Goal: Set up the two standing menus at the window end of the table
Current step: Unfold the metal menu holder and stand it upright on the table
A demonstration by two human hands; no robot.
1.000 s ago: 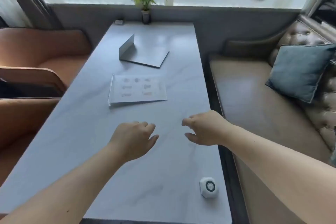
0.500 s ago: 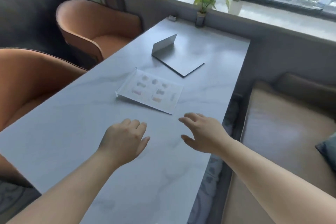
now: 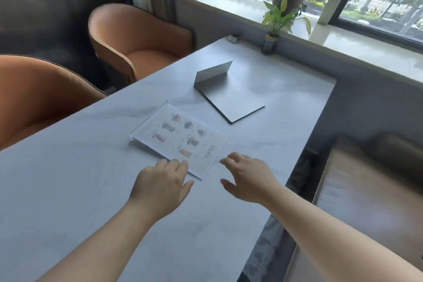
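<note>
Both hands empty, spread: left hand (image 3: 163, 182) and right hand (image 3: 248, 178) near the flat clear acrylic picture menu (image 3: 180, 138); grey folded menu (image 3: 225, 96) mid-frame also lies down; neither set up yet.

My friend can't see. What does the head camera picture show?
Two bare hands, left and right, reach for a clear acrylic picture menu lying flat on a pale grey marble table. Beyond lies a grey metal L-shaped stand.

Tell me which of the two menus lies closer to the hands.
The clear menu with drink pictures, just beyond the left hand and right hand. The plain grey menu lies farther, toward the window.
</note>
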